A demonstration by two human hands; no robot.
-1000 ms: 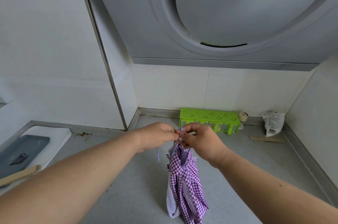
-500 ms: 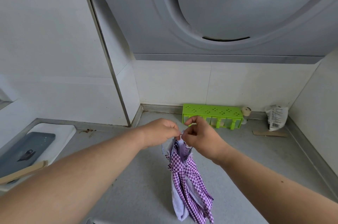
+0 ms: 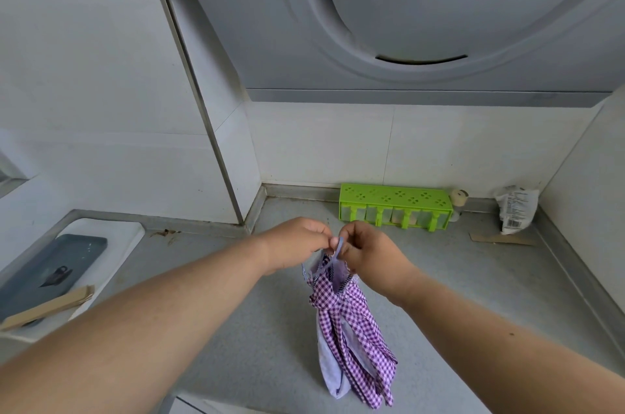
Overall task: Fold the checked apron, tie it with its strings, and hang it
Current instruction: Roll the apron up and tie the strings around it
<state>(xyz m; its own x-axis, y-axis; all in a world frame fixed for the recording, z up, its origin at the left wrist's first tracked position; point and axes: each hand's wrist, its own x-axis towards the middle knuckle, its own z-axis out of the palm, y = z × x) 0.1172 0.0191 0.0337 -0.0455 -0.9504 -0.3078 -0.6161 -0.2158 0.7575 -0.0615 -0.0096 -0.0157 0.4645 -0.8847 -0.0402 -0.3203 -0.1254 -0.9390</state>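
— Purple-and-white checked cloth is seen hanging in a narrow bundle: the apron [image 3: 351, 329]. Where is it found relative to the hands?

— It is hung straight below them, its gathered top held just under the fingers and its lower end let down toward the grey tabletop [image 3: 473, 295]. Whether the end touches the surface cannot be told.

— How is the left hand [image 3: 297, 244] set?

— Its fingers are curled, and the apron's pale blue string [image 3: 338, 249] is pinched between thumb and fingertips, just above the bundle's top.

— And the right hand [image 3: 368, 249]?

— It is likewise curled, with the same string pinched at its fingertips. The two hands are brought together, nearly knuckle to knuckle, above the apron, with the string passed between them.

— What else is placed around the apron?

— A green slotted rack [image 3: 395, 209] is stood behind it against the wall, with a crumpled white packet [image 3: 515, 210] further to that rack's right. Well to the apron's left, a dark tray [image 3: 44, 275] is laid on a white board, and a range hood [image 3: 422, 14] is mounted high above.
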